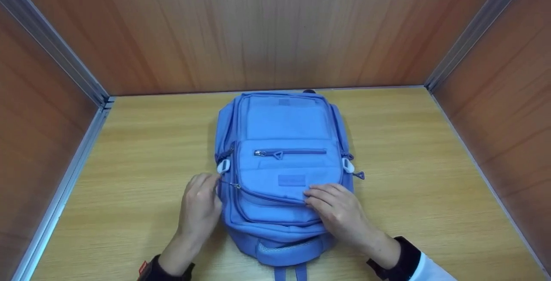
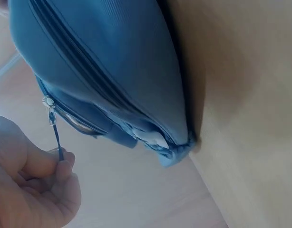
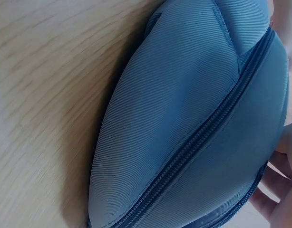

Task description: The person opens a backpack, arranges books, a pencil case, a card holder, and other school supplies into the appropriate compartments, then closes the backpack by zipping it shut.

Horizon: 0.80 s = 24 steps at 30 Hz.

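Observation:
A blue backpack lies on the table, front side up, its bottom end toward me. At its left side my left hand pinches the cord pull of the front pocket's zipper between thumb and fingertips. The cord is stretched straight from the metal slider. My right hand rests on the lower right of the front pocket, its fingertips at the curved zipper edge. In the right wrist view, those fingers lie slightly apart against the pocket.
A short zipper crosses the upper part of the pocket. White buckles sit on both sides of the bag, and straps hang off its near end. Wood-grain panels enclose the table at the back and sides.

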{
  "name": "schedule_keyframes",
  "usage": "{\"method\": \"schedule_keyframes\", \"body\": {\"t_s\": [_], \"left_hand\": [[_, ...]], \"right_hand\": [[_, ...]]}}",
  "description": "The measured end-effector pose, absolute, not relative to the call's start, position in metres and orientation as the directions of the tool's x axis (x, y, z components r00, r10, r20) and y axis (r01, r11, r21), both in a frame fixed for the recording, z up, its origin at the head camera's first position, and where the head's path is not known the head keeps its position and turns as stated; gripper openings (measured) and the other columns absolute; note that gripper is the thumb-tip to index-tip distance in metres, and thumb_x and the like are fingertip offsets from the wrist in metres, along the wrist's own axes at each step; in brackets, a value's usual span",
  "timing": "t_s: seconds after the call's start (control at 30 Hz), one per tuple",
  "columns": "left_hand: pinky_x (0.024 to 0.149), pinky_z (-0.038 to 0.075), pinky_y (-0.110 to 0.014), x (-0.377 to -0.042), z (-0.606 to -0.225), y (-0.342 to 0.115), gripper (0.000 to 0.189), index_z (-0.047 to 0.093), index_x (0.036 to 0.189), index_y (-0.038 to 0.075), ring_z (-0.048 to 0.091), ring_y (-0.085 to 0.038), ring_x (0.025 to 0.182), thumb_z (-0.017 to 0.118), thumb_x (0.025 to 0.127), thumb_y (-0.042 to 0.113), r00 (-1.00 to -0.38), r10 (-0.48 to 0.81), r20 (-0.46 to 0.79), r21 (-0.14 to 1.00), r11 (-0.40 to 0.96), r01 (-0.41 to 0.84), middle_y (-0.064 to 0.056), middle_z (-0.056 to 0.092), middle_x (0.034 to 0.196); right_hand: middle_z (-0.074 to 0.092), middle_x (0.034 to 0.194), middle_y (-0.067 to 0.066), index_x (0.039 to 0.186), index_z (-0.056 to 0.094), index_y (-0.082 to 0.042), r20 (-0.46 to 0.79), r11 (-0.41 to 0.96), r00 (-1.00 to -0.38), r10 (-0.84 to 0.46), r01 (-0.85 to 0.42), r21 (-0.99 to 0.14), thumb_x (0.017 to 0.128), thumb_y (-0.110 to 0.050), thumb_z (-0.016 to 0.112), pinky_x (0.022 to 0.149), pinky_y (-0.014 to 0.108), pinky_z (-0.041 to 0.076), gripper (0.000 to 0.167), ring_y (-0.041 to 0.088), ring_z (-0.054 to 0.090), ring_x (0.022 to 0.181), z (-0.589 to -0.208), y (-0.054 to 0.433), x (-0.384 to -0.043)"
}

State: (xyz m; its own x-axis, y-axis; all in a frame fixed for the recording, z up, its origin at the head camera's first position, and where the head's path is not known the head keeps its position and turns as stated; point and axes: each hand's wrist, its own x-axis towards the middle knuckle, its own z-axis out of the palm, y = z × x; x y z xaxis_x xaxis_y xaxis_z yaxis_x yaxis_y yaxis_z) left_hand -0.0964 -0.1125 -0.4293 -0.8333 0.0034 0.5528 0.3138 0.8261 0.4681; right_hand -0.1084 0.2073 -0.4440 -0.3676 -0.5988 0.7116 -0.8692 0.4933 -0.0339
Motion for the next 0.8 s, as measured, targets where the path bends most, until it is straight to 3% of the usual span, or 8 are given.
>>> {"method": "schedule_keyframes", "body": {"t_s": [0.8], "left_hand": [[0.093,0.06,-0.047,-0.2,-0.42,-0.116,0.032,0.072,0.113,-0.015,0.07,-0.046,0.108,0.06,0.085,-0.023,-0.939,-0.051,0.341,0.679,0.704,0.208,-0.032,0.071,0.111]], "right_hand": [[0.078,0.112,0.004,0.102,0.079,-0.006,0.652,0.503,-0.444,-0.615,-0.858,-0.109,0.11,-0.016,0.048,0.089,0.037,0.059,0.033,0.023,0.072,0.107,-0.441,0.214,-0.105]]}}
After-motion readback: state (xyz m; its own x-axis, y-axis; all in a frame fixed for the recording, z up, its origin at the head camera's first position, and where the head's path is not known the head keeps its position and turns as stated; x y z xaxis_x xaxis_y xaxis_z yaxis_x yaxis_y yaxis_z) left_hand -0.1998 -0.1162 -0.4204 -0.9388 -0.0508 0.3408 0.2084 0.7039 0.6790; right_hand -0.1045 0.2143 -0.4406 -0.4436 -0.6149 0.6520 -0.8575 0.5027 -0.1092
